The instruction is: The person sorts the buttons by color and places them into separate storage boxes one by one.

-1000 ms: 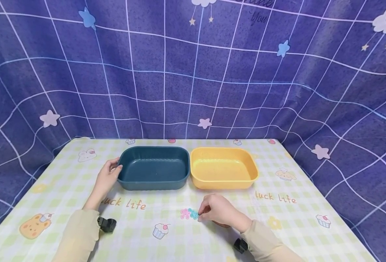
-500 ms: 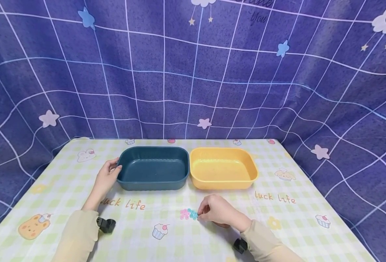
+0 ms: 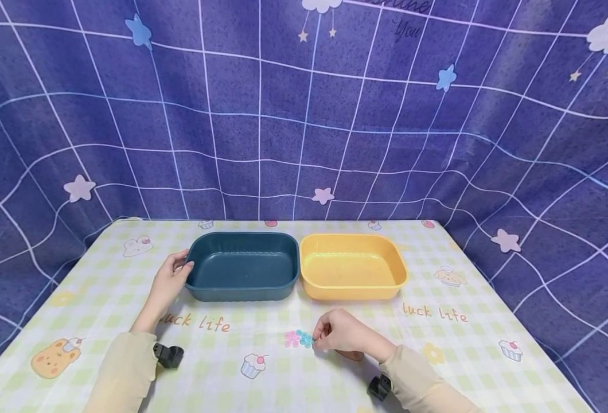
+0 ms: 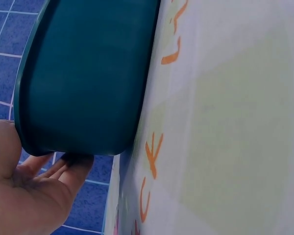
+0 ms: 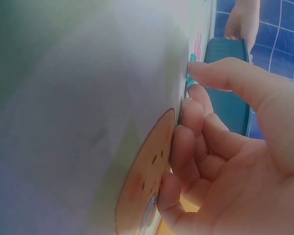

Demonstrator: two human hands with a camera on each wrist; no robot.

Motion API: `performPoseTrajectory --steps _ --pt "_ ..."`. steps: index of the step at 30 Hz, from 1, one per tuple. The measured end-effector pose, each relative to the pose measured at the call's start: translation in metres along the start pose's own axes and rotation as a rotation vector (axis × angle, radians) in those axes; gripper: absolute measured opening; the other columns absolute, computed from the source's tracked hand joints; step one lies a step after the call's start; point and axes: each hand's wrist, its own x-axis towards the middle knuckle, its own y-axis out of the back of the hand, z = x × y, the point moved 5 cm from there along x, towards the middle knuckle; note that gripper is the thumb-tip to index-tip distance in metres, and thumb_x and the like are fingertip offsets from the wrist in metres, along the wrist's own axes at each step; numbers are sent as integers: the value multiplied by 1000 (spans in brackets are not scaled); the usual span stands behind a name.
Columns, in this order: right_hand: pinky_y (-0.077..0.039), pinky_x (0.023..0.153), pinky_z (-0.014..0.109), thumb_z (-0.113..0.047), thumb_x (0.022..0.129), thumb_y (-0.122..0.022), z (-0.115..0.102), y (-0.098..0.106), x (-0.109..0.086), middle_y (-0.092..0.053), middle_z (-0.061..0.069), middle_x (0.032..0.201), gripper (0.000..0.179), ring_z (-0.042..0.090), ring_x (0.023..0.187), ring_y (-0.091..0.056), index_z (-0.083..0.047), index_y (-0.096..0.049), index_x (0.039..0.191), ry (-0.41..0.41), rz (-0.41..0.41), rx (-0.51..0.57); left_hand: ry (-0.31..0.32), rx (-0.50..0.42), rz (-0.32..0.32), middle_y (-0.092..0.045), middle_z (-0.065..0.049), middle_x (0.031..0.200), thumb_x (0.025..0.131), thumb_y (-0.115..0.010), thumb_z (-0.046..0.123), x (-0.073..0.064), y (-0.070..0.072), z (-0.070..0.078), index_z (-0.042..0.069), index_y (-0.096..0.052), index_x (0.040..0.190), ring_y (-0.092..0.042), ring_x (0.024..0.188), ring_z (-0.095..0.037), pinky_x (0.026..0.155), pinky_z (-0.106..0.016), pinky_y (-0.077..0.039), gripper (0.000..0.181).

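Note:
My left hand (image 3: 171, 279) grips the left end of a dark teal plastic basin (image 3: 242, 293), thumb over its rim. In the left wrist view, the fingers (image 4: 77, 171) curl against the outside of the basin's end wall. On the cloth in front of the basins lie small translucent pieces, a pink cluster (image 3: 291, 339) beside a turquoise cluster (image 3: 304, 338). My right hand (image 3: 344, 332) is down at the right edge of the turquoise one. The right wrist view has a bit of turquoise (image 5: 190, 78) pinched between thumb and forefinger, the other fingers curled near the cloth.
A yellow basin (image 3: 353, 291) stands right beside the teal one. Checked, cartoon-printed cloth (image 3: 206, 378) covers the table. Behind and at both sides hangs a blue grid-patterned curtain (image 3: 232, 132). A black wrist camera (image 3: 168, 355) is on the left sleeve, another (image 3: 380, 388) on the right.

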Motion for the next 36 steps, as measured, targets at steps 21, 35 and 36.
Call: performPoseTrajectory --steps 21,35,36 --pt "-42 61 15 -12 74 -74 -2 1 2 -54 -13 62 8 -3 61 -46 -13 -67 70 106 33 -143 21 10 -9 -35 -28 144 100 -44 26 -1 0 3 -2 -30 143 -35 133 -43 107 -50 -33 53" --pt "-45 63 15 -9 72 -71 -3 5 2 -59 -8 68 4 -1 65 -49 -10 -68 73 139 71 -127 13 7 -24 -33 -27 146 100 -44 29 -1 0 2 -2 -28 144 -35 132 -43 105 -51 -35 56" --pt "-45 63 15 -9 72 -71 -3 5 1 -59 -8 69 3 -1 65 -49 -9 -68 74 144 75 -123 13 6 -25 -33 -27 146 100 -44 29 -1 0 1 -2 -28 144 -35 132 -44 105 -52 -35 56"
